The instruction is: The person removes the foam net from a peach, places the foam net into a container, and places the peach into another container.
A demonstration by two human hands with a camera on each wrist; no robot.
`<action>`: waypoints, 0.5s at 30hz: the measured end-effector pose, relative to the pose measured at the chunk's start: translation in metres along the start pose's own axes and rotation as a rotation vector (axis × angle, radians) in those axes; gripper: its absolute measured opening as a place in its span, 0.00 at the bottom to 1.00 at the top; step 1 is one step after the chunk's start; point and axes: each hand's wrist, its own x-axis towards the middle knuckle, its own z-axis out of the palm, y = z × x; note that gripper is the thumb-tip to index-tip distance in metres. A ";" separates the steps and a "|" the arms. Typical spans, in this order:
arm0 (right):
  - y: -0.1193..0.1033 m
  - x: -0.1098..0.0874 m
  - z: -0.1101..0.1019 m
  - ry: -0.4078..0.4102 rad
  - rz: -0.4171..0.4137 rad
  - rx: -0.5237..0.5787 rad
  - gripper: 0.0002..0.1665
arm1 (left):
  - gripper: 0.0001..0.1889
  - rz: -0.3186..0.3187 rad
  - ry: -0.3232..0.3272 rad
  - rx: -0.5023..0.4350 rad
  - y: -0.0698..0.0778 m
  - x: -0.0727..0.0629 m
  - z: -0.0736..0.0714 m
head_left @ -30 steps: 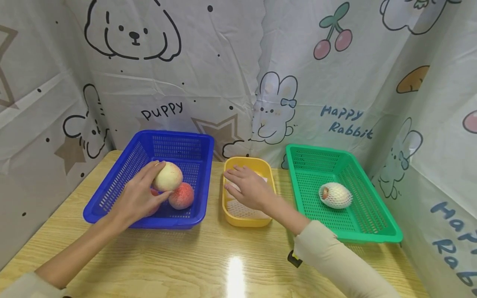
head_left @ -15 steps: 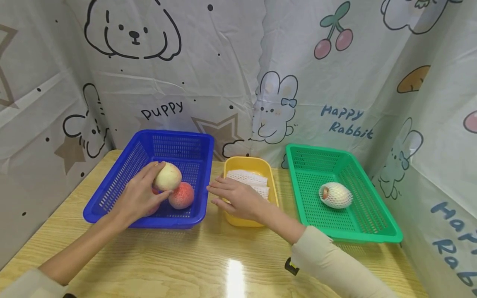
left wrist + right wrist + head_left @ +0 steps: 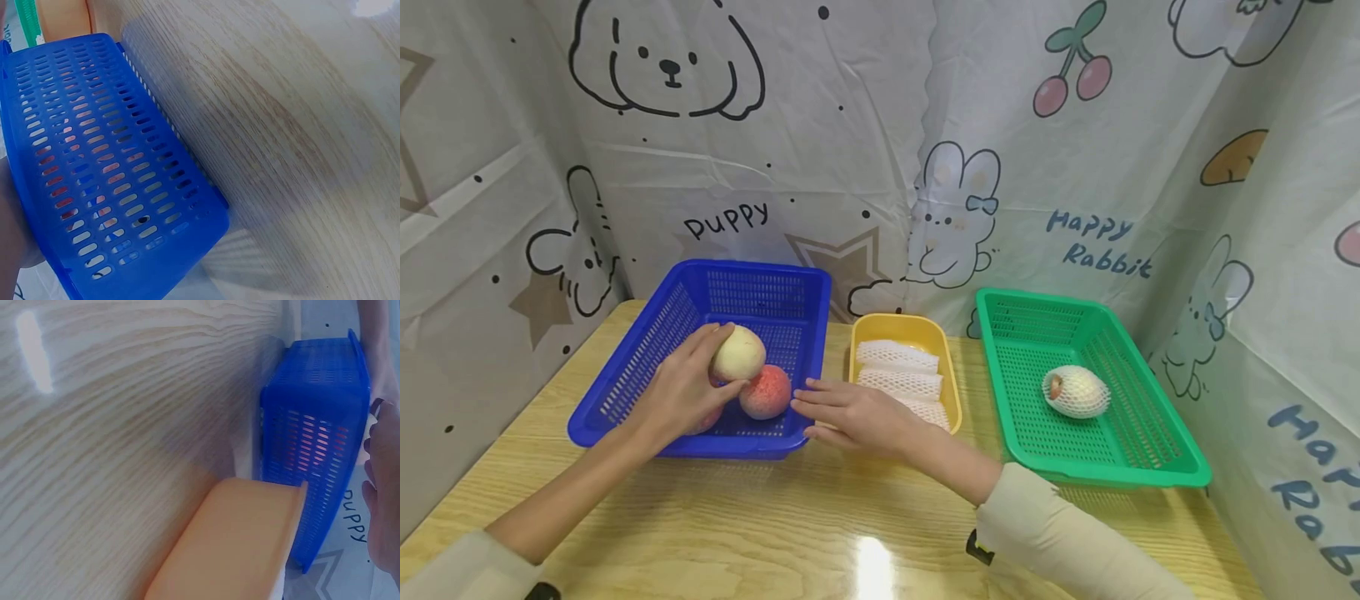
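Note:
My left hand (image 3: 676, 390) grips a pale yellow peach (image 3: 740, 353) between thumb and fingers, above the blue basket (image 3: 817, 342). Just below it a red peach (image 3: 766, 394) lies in that basket. Another red peach (image 3: 709, 419) is mostly hidden behind the left hand. My right hand (image 3: 857, 417) holds nothing; its fingers reach out over the basket's right rim, close to the red peach. Under and behind that hand stands a yellow container (image 3: 952, 358) with several white foam nets (image 3: 898, 383) laid in rows. In the right wrist view, the right hand (image 3: 384, 494) shows at the right edge.
On the right is a green basket (image 3: 1000, 375), where a peach in a white foam net (image 3: 1077, 392) lies. A printed curtain (image 3: 850, 125) hangs behind and beside the wooden table (image 3: 760, 533). The yellow container stands between the two baskets.
The right hand has moved left and nearer, from above the yellow container to the blue basket's right rim, uncovering the foam nets. The left hand with the pale peach has hardly moved.

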 end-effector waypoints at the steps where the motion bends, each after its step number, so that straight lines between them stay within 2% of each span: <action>1: -0.001 0.000 0.002 0.002 -0.014 -0.017 0.24 | 0.39 -0.002 -0.003 0.001 0.000 0.000 0.000; 6: -0.003 -0.001 0.008 -0.011 -0.054 -0.056 0.23 | 0.39 -0.006 -0.019 0.005 -0.003 0.002 0.001; 10: -0.005 -0.001 0.010 -0.031 -0.055 -0.084 0.24 | 0.39 -0.011 -0.024 0.009 -0.005 0.003 0.002; 15: -0.008 0.001 0.011 -0.044 -0.046 -0.050 0.23 | 0.39 -0.028 -0.023 0.018 -0.009 0.005 0.003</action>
